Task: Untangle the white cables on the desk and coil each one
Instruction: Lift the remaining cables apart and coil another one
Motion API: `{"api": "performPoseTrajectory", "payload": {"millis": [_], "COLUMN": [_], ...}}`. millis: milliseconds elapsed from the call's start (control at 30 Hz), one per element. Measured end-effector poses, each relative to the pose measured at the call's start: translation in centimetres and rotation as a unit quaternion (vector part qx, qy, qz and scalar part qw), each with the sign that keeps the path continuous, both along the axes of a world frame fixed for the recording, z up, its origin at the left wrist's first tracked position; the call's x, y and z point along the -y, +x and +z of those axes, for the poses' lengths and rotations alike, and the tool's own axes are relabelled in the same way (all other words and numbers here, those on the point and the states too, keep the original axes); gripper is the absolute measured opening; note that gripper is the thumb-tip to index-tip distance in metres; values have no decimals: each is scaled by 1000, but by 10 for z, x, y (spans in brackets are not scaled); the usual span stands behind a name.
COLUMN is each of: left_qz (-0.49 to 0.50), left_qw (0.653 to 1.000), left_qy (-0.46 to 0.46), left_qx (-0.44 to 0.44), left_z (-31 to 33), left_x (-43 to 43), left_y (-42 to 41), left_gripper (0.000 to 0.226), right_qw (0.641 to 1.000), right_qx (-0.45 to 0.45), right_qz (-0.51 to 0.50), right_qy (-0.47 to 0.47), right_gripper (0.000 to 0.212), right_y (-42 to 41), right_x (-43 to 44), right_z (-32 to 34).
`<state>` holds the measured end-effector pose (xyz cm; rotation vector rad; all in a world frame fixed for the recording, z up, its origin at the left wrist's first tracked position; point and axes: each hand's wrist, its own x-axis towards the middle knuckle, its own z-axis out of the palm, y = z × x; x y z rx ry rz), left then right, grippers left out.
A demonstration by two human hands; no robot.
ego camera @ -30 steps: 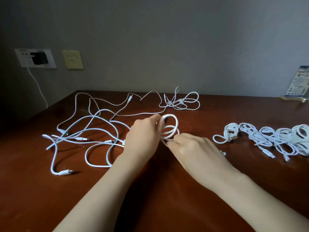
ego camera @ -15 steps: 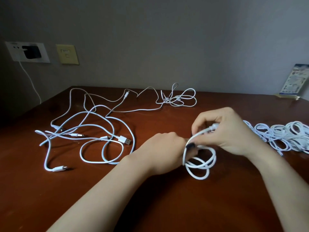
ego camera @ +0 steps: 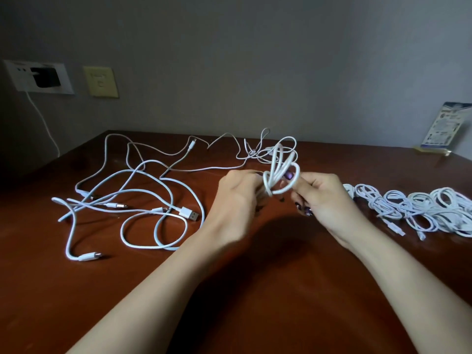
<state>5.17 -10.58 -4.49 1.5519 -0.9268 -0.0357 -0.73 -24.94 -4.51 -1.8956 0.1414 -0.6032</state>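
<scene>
A white cable coil (ego camera: 279,172) is held upright above the brown desk (ego camera: 255,290), its loops bunched together. My left hand (ego camera: 236,198) grips the coil's lower left part. My right hand (ego camera: 319,195) pinches the cable's loose end, which wraps round the coil's waist. Loose tangled white cables (ego camera: 132,200) sprawl across the desk's left half, with several plug ends showing. A smaller tangle (ego camera: 258,152) lies at the desk's far edge, behind the coil. A row of coiled white cables (ego camera: 419,210) lies on the right.
A wall socket with a black charger (ego camera: 43,77) and a hanging white lead sits at the left on the wall, next to a yellow plate (ego camera: 101,81). A printed card on a stand (ego camera: 444,129) stands at the far right of the desk.
The coil has been lifted from hanging low between my hands to standing upright. Both hands rose and drew together, and my right hand has brought the loose end round the coil's middle.
</scene>
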Motion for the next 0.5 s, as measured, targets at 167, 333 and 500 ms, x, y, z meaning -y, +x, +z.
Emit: {"api": "performPoseTrajectory", "payload": {"millis": [167, 333, 500], "left_qz": [51, 143, 199], "left_qw": [984, 983, 977], "left_qy": [-21, -51, 77], "left_qx": [-170, -106, 2], "left_z": [1, -4, -8], "left_x": [3, -2, -6], "left_y": [12, 24, 29], "left_gripper": [24, 8, 14], "right_qw": [975, 937, 816], "right_qx": [-8, -30, 97], "right_qz": [-56, -1, -103], "right_qy": [-215, -349, -561], "right_gripper": [51, 28, 30], "right_y": [0, -6, -24], "right_x": [-11, -27, -60], "right_z": [-7, -17, 28]}}
